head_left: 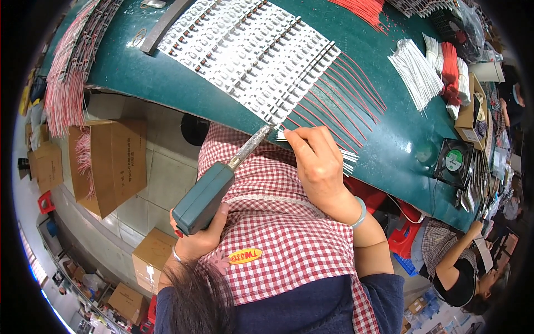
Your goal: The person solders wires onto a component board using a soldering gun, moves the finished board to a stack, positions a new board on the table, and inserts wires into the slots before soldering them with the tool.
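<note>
My left hand (203, 240) is wrapped round the handle of a green soldering gun (204, 197). Its metal barrel slants up to the near corner of a white panel of small circuit boards (250, 53). At that corner my right hand (320, 167) pinches the white wires (281, 135), their ends close to the gun's tip. More white wire ends (349, 161) stick out on the other side of this hand. Red wires (345, 100) run from the panel's right edge across the green table (400, 131). Whether the tip touches the panel is too small to tell.
A dark bar (164, 28) lies along the panel's left end. White wire bundles (416, 72) and red ones (450, 64) lie to the right, near a black fan (453, 162). Wired strips (72, 72) hang at the far left above a carton (119, 167). Another person (456, 267) sits at right.
</note>
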